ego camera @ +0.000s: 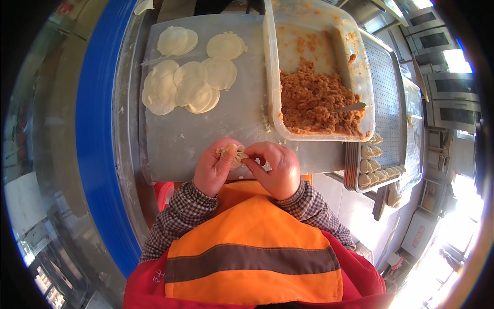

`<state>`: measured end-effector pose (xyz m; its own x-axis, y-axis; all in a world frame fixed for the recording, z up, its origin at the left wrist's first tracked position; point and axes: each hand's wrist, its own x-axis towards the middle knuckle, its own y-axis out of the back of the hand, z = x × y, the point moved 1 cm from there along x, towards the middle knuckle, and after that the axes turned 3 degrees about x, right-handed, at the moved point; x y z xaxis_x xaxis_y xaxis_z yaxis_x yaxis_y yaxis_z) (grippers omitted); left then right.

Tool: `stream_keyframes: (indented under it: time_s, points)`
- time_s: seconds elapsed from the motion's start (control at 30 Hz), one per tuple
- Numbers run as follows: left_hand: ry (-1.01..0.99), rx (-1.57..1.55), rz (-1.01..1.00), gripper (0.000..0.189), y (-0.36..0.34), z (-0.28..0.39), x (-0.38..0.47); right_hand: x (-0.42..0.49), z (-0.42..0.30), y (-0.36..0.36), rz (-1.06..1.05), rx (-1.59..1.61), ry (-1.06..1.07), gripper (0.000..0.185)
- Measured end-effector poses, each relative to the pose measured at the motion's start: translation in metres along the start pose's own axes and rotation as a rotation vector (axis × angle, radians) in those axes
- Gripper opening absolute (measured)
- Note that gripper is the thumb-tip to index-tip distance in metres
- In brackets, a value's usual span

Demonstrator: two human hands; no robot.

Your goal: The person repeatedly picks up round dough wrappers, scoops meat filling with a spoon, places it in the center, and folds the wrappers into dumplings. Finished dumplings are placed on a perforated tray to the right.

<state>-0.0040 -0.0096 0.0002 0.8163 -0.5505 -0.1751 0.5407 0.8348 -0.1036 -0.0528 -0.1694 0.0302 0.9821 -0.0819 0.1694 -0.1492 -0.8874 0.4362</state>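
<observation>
Between both hands is a dumpling [237, 157] with pleated dough, held above the near edge of the metal work surface. My left hand [215, 167] cups it from the left, thumb lying over the dough. With thumb and fingertips, my right hand [274, 167] pinches the dough's right edge; how far the fold is closed cannot be made out. Beyond my hands, round dough wrappers [192, 83] lie in overlapping stacks at the far left of the surface. A clear plastic tub [273, 77] of reddish minced filling [316, 100] stands beyond my right hand, a metal utensil [349, 107] stuck in it.
Right of the tub, a perforated metal tray [382, 77] bears rows of pleated dumplings [372, 177] at its near end; more trays [351, 166] are stacked beneath. A blue strip [96, 116] runs along the left side. The tub's wall rises close beyond my right hand.
</observation>
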Motion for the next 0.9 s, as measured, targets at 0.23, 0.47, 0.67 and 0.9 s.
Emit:
stream_keyframes:
  time_s: [0.23, 0.47, 0.67, 0.9]
  points:
    - [-0.027, 0.080, -0.015, 0.031, 0.000, 0.009, 0.001, 0.003, -0.003, 0.005, -0.090, 0.103, -0.148, 0.009]
    - [0.057, 0.118, -0.041, 0.031, 0.009, 0.001, 0.000, 0.004, -0.010, 0.004, -0.099, 0.066, -0.032, 0.011]
    - [-0.204, 0.201, -0.044, 0.038, 0.001, 0.016, 0.002, -0.001, 0.001, 0.009, -0.124, 0.010, 0.144, 0.022]
    - [0.172, -0.097, -0.100, 0.032, 0.009, 0.015, -0.002, -0.006, -0.014, 0.006, -0.082, -0.183, 0.357, 0.023]
